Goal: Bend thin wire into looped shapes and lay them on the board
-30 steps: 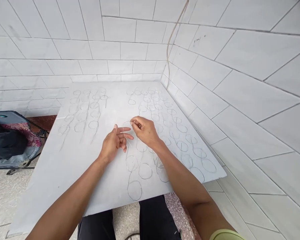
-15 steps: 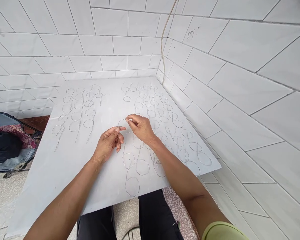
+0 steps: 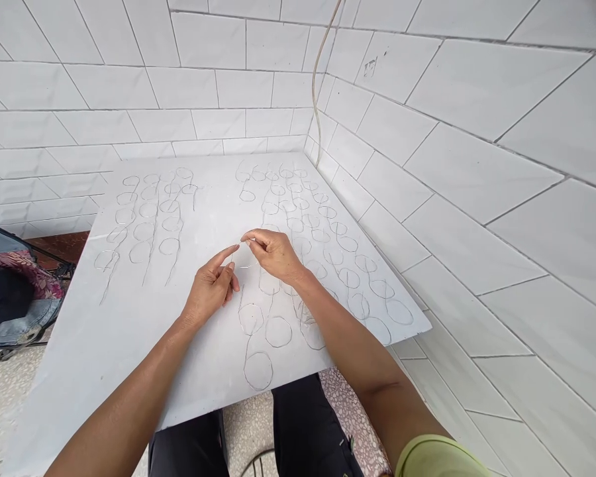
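Over the middle of the white board (image 3: 129, 358), my two hands work close together on a thin wire (image 3: 247, 267), part of which curves between them. My left hand (image 3: 211, 286) pinches the wire between thumb and fingers, its index finger stretched towards the other hand. With thumb and index finger pressed together, my right hand (image 3: 274, 257) grips the wire a little higher and to the right. Fine detail of the wire at the fingertips is too small to make out. Just below lies a chain of wire rings (image 3: 246, 336) reaching towards the board's near edge.
More ringed wire strands (image 3: 155, 242) lie in rows at the left, and several others (image 3: 350, 278) cover the right side, partly under my right forearm. Tiled walls (image 3: 451, 199) meet behind the board, with a cable (image 3: 314, 86) in the corner. A folding chair (image 3: 10, 291) stands left.
My left index finger has lifted and straightened. The wire's curve, which showed above the fingertips, now shows lower between my hands. The whole view has shifted slightly.
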Available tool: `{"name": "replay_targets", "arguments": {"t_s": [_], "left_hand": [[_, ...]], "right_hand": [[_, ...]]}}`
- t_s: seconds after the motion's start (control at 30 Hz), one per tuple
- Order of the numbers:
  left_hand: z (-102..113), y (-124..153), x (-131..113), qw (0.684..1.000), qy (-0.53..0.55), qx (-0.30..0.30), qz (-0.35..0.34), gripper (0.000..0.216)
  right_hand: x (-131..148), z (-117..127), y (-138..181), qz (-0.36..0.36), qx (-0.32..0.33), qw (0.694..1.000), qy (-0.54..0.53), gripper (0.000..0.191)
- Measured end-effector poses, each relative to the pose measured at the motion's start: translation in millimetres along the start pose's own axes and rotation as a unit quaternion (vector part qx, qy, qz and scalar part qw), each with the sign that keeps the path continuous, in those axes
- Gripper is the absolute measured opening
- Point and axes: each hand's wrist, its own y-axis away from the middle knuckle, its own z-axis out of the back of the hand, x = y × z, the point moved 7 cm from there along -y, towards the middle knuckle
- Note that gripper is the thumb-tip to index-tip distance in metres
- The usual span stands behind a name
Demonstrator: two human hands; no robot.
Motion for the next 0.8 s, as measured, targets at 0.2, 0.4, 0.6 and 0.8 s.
{"name": "replay_targets", "arguments": {"t_s": [0.2,0.4,0.6,0.8], "left_hand": [[-6,3,4,1.0,0.018,0.0,0.021,0.052],[-7,2,7,0.996,0.084,-0.02,0.038,0.047],[-1,-2,10,0.976,0.21,-0.029,0.056,0.041],[-4,1,9,0.951,0.293,0.002,0.099,0.042]], "right_hand": [[-5,1,-2,-0.008,0.006,1.0,-0.013,0.019],[-13,1,-3,-0.086,0.012,0.99,-0.109,0.022],[-14,-8,-4,-0.102,0.079,0.949,-0.288,0.035],[-25,-12,-5,-0.097,0.04,0.954,-0.281,0.038]]}}
